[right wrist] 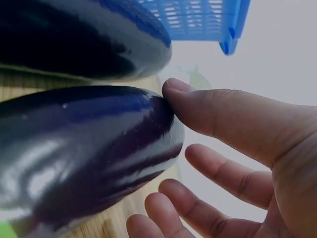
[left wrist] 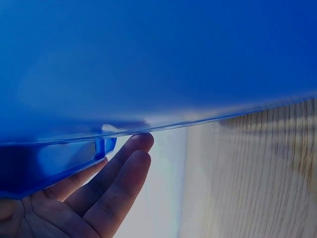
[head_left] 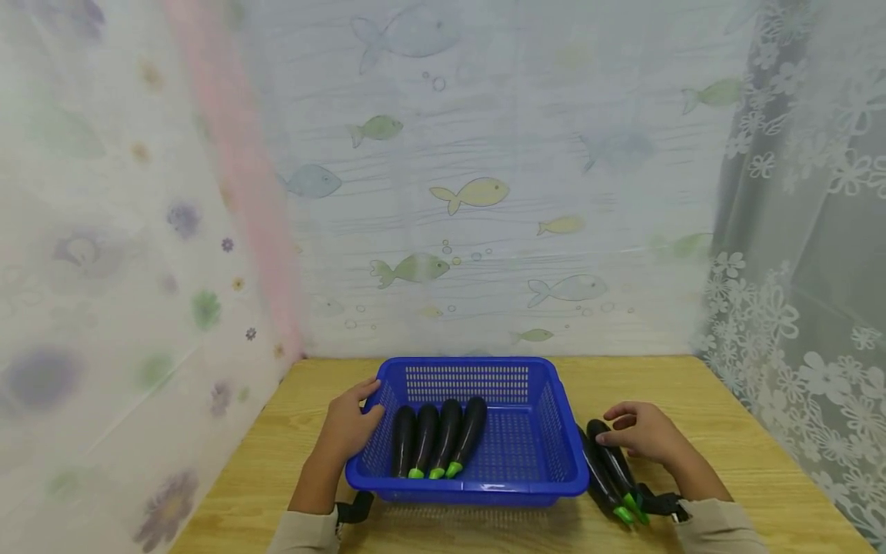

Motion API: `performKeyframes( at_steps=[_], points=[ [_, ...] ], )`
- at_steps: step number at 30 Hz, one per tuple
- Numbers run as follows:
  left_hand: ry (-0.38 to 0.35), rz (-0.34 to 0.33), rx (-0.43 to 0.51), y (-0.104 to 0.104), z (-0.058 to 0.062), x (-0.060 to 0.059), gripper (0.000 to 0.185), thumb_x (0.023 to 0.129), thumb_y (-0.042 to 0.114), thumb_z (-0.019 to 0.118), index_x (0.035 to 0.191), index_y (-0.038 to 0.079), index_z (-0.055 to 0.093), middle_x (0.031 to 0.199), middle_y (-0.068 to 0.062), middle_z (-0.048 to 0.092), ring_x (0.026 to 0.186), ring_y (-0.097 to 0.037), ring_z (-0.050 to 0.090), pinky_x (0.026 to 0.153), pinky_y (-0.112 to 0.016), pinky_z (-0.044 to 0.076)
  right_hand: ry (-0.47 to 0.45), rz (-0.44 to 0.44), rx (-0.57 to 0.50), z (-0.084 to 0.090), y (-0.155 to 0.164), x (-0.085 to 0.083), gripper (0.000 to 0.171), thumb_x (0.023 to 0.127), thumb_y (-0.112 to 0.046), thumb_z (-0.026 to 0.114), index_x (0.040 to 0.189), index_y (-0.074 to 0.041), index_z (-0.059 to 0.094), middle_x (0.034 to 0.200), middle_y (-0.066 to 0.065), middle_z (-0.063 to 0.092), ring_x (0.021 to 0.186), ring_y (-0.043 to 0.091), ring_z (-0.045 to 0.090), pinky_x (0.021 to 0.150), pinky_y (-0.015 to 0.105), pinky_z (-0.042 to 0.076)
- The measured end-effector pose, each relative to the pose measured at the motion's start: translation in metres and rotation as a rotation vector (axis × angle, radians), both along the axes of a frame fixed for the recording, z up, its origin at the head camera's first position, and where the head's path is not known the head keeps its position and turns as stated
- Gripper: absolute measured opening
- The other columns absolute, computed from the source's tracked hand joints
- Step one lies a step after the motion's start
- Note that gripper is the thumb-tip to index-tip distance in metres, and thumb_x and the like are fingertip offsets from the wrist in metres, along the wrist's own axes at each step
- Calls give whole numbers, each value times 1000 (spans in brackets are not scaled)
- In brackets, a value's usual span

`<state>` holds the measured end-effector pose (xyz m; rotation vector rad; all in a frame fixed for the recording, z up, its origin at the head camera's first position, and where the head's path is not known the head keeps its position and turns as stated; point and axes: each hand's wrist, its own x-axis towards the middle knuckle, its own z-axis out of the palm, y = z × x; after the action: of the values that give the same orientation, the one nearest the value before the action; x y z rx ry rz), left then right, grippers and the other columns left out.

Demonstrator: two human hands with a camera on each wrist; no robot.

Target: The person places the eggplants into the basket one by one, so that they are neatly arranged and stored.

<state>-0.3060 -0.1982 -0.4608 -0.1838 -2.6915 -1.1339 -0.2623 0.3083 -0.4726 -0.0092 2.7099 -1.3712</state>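
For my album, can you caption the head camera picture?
Left hand steadies a blue plastic basket of four eggplants; right hand touches one beside it.

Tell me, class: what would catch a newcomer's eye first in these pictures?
A bright blue basket sits mid-table with four dark eggplants lying side by side in its left half. The left hand rests against the basket's left wall, while the right hand touches one of two more eggplants lying on the wooden table just right of the basket. Behind hangs a curtain printed with fish.
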Motion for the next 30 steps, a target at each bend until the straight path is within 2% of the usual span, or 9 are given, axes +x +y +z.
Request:
performKeyframes(
  at_steps=[7, 10, 14, 17, 22, 23, 26, 28, 30],
  points=[
    [4, -3, 6, 0, 0, 1, 55, 96, 19, 63, 150, 8, 55, 159, -10, 50, 132, -41, 61, 104, -58, 52, -11, 34, -52, -2, 12, 1, 51, 88, -22, 82, 128, 4, 63, 123, 28, 67, 101, 29, 70, 75, 44, 61],
    [13, -5, -2, -1, 1, 1, 55, 95, 18, 62, 149, 6, 56, 158, -11, 50, 134, -41, 58, 106, -59, 50, -32, 41, -86, -4, 19, 2, 48, 91, -21, 79, 130, 3, 64, 126, 29, 67, 99, 26, 71, 74, 42, 61],
    [15, -8, -1, -1, 1, 1, 56, 95, 18, 62, 149, 6, 56, 158, -10, 50, 133, -40, 60, 106, -58, 51, -56, 51, -137, -5, 27, 4, 46, 95, -18, 74, 134, 4, 63, 121, 23, 71, 74, 15, 62, 63, 36, 56],
    [8, -9, 5, -1, 0, 0, 56, 96, 18, 63, 150, 7, 55, 159, -9, 50, 131, -39, 61, 105, -58, 52, -52, 60, -146, -4, 32, 5, 45, 98, -15, 68, 137, 7, 60, 118, 20, 72, 68, 15, 57, 60, 35, 54],
    [11, -13, 2, 0, 1, 2, 56, 96, 17, 62, 150, 6, 54, 159, -11, 49, 129, -41, 62, 103, -58, 52, -36, 18, -110, -1, 37, 7, 43, 100, -12, 62, 138, 7, 59, 120, 21, 72, 90, 17, 70, 70, 37, 61],
    [10, -14, 3, 0, 1, 2, 56, 96, 17, 62, 150, 6, 54, 159, -12, 49, 129, -42, 62, 103, -58, 52, -39, 9, -107, -1, 37, 7, 42, 101, -12, 61, 139, 7, 59, 116, 19, 73, 87, 17, 69, 69, 37, 61],
    [8, -12, 1, 0, 1, 2, 56, 96, 17, 62, 150, 6, 54, 159, -12, 49, 130, -41, 61, 104, -59, 51, -68, -14, -116, 0, 37, 7, 42, 102, -10, 55, 141, 5, 58, 86, 5, 69, 69, 11, 60, 60, 32, 56],
    [6, -10, 0, 0, 1, 2, 56, 96, 18, 62, 151, 7, 54, 159, -11, 49, 132, -41, 60, 105, -59, 51, -77, -12, -114, 0, 37, 6, 42, 103, -12, 52, 142, 5, 57, 76, -2, 59, 61, 11, 50, 55, 30, 51],
    [6, -9, 0, 0, 2, 2, 56, 96, 19, 62, 150, 7, 54, 159, -10, 49, 134, -41, 59, 106, -59, 50, -86, -15, -102, 0, 37, 6, 44, 103, -17, 56, 142, 4, 57, 75, 0, 58, 56, 13, 45, 53, 31, 49]
  ],
)
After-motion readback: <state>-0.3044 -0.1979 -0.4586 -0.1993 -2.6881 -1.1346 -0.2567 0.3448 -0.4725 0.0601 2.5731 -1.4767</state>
